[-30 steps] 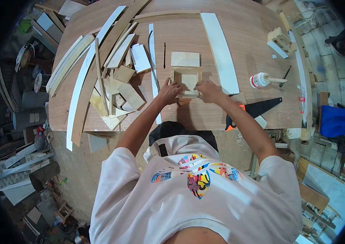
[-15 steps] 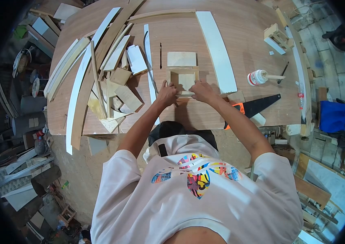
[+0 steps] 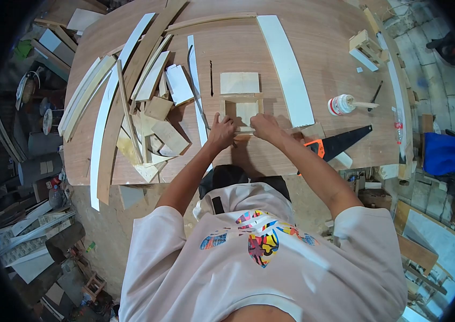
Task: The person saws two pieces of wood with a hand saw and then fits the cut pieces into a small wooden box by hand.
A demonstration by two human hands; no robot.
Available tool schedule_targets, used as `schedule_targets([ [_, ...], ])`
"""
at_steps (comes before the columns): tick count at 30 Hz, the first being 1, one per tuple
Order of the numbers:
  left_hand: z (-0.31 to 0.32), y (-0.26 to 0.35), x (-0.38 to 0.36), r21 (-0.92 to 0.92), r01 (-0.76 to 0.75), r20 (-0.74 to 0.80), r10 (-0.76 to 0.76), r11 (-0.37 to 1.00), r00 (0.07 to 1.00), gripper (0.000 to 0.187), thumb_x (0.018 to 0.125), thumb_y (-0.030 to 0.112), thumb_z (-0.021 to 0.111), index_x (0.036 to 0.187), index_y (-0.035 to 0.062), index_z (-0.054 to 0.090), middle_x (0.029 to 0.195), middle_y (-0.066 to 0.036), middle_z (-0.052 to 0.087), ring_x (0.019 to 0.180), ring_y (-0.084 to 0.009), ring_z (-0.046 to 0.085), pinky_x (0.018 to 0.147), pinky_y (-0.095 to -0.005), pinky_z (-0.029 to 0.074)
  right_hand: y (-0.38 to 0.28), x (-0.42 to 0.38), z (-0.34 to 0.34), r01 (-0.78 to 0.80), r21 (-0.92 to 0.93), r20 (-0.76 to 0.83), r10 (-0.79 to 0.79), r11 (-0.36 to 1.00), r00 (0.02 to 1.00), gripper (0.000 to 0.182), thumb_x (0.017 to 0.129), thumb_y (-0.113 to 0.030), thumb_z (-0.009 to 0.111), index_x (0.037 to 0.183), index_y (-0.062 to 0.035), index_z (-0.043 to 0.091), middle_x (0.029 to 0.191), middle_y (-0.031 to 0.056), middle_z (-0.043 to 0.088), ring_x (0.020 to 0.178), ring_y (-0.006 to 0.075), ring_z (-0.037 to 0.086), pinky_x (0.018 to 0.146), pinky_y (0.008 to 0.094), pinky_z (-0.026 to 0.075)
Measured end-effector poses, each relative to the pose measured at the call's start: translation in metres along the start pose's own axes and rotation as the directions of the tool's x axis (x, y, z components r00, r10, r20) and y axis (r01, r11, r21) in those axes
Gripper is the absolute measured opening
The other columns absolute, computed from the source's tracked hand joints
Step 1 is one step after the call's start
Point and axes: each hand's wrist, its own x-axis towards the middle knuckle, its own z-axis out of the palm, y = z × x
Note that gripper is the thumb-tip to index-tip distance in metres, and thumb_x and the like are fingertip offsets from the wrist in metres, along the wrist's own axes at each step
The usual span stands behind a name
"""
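Observation:
A small open wooden box frame rests on the brown table in front of me. My left hand is closed on its near left corner, and my right hand is closed on its near right corner. Between my hands a thin wood strip runs along the near side of the frame. A flat pale wood piece lies just beyond the box. Some of my fingertips are hidden by my hands.
Wood offcuts and long strips lie at the left. At the right are a long white board, a glue jar with a stick, an orange-handled saw, a small wooden assembly and a bottle.
The camera view has shifted slightly. My hands remain at the near corners of the box, with the right fingers curled in more.

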Motion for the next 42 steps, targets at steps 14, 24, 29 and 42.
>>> schedule_targets([
  [14,-0.057,-0.001,-0.007,-0.424,0.033,-0.007,-0.039,0.905,0.999,0.031,0.069,0.026,0.076,0.095,0.0105,0.067,0.093,-0.008,0.067,0.1,-0.0226,0.059,0.107,-0.0507,0.019,0.02,-0.03,0.006,-0.005,0.545,-0.096,0.068,0.839,0.993,0.027,0.068,-0.011,0.07,0.094,-0.0021,0.069,0.078,0.0208,0.064,0.076,0.0344,0.063,0.074,0.0386,0.051],
  [24,-0.093,0.026,-0.004,-0.965,0.027,-0.101,-0.469,0.26,0.877,0.046,0.075,0.018,0.077,0.112,-0.0003,0.057,0.102,-0.011,0.061,0.091,-0.0175,0.059,0.078,-0.031,0.05,0.009,-0.051,0.002,0.026,0.979,-0.062,0.173,0.204,0.983,0.031,0.082,-0.01,0.069,0.109,0.0018,0.06,0.091,0.01,0.066,0.087,0.0154,0.064,0.077,0.0282,0.051],
  [29,-0.09,0.029,0.0,-0.941,0.187,0.096,-0.308,0.283,0.947,0.028,0.079,0.015,0.072,0.098,-0.0026,0.061,0.091,-0.013,0.063,0.079,-0.0195,0.063,0.073,-0.0297,0.051,-0.002,-0.044,0.019,0.043,0.973,-0.069,0.11,0.225,0.992,0.047,0.085,-0.009,0.068,0.124,0.0033,0.046,0.105,0.0103,0.062,0.095,0.0172,0.062,0.08,0.0281,0.05],
  [42,-0.08,0.002,0.011,-0.457,-0.187,-0.093,0.162,0.87,0.982,0.015,0.072,0.007,0.065,0.086,0.0018,0.066,0.087,-0.012,0.063,0.087,-0.0307,0.06,0.078,-0.0389,0.051,0.018,-0.04,-0.023,0.059,0.49,-0.153,0.019,0.87,0.988,0.046,0.073,-0.007,0.069,0.117,-0.0031,0.057,0.108,0.017,0.061,0.104,0.0344,0.058,0.091,0.0412,0.047],
])
